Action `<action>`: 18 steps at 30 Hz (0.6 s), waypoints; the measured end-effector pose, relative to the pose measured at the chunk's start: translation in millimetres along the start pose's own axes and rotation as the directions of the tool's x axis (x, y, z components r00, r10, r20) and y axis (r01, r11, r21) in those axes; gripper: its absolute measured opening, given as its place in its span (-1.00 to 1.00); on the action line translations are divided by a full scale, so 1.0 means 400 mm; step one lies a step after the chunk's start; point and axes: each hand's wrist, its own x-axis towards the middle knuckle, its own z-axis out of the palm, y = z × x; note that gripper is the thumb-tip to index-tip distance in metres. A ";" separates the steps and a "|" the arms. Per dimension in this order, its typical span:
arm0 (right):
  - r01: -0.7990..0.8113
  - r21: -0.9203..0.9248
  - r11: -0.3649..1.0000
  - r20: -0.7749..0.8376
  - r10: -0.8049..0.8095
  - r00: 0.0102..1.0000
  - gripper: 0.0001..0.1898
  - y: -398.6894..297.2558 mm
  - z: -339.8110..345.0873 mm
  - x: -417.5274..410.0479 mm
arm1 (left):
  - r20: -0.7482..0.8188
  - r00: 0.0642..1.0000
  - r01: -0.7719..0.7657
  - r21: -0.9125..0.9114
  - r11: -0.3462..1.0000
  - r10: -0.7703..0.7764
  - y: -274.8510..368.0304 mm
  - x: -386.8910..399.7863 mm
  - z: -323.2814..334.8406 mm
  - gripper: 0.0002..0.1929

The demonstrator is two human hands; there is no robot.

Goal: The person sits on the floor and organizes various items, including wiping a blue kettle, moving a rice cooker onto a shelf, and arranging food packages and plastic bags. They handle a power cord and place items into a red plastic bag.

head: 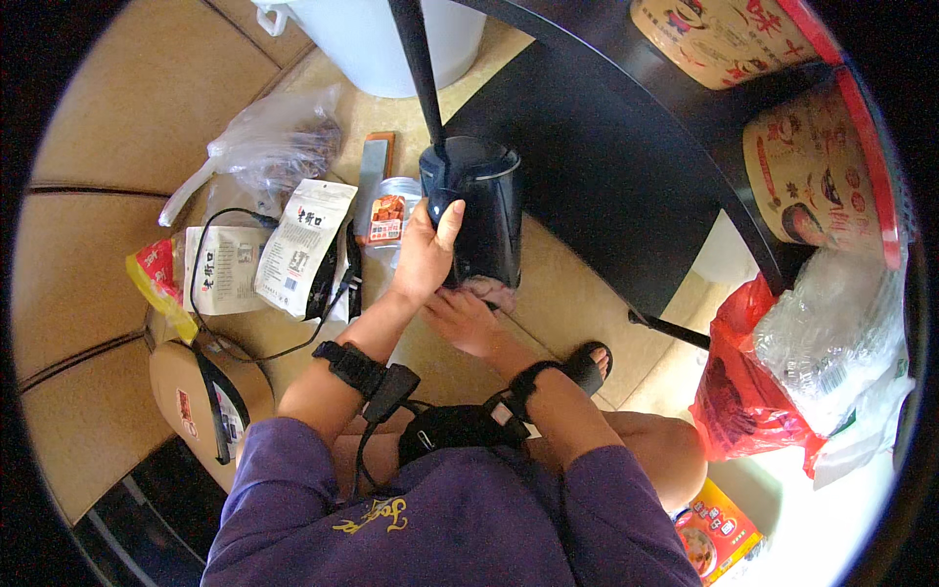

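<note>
A dark, glossy lidded container [484,213], perhaps a kettle, stands before me on the tiled floor. My left hand [433,249] grips its near left side, thumb raised by what looks like a handle. Low down at the container's near edge, my right hand [466,319] touches or lies beside a pinkish cloth [491,292]; its fingertips are partly hidden, so whether it holds the cloth is unclear. Left of the container are a clear jar with an orange label [389,214] and a sharpening stone [373,165].
White printed pouches [307,246], a black cable [257,359] and a clear plastic bag [279,139] lie to the left. A white bucket [411,44] stands behind. Black shelving [587,147] with food tubs [818,176] and a red plastic bag [733,374] are at the right.
</note>
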 end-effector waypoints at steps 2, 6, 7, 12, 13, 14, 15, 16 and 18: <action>-0.344 0.024 0.939 0.321 0.319 0.892 -0.70 -0.019 0.028 0.029 | 0.014 1.000 -0.008 -0.043 0.999 0.008 -0.004 0.000 0.000 -0.62; -0.173 0.057 0.983 0.218 0.157 0.963 -0.69 -0.024 0.020 0.028 | 0.033 0.999 -0.030 -0.113 0.993 0.034 -0.027 -0.011 -0.004 -0.67; -0.105 0.016 0.994 0.175 0.100 0.979 -0.71 -0.016 -0.002 0.009 | 0.037 0.999 0.029 -0.169 0.985 -0.023 -0.035 -0.012 -0.005 -0.69; -0.409 0.199 0.890 0.134 0.388 0.912 -0.74 0.073 -0.150 -0.112 | 0.013 0.996 0.085 -0.320 0.944 -0.085 -0.078 -0.012 -0.007 -0.78; -0.595 0.362 0.717 0.182 0.572 0.800 -0.73 0.094 -0.165 -0.117 | -0.003 0.998 0.056 -0.324 0.944 -0.061 -0.081 -0.015 -0.007 -0.82; -0.744 0.232 0.627 -0.049 0.771 0.635 -0.73 0.101 -0.172 -0.113 | 0.053 0.995 0.097 -0.331 0.939 -0.084 -0.082 -0.021 -0.010 -0.86; -0.821 0.141 0.553 -0.406 0.789 0.462 -0.73 0.110 -0.181 -0.106 | 0.129 0.985 0.154 -0.336 0.929 -0.116 -0.082 -0.027 -0.015 -0.89; -0.847 0.323 0.423 -0.419 0.866 0.273 -0.74 0.131 -0.192 -0.094 | 0.207 0.966 0.215 -0.328 0.920 -0.153 -0.079 -0.033 -0.021 -0.92; -0.726 0.671 0.147 -0.354 0.925 -0.139 -0.75 0.200 -0.215 -0.048 | 0.258 0.950 0.261 -0.345 0.901 -0.176 -0.071 -0.048 -0.036 -0.94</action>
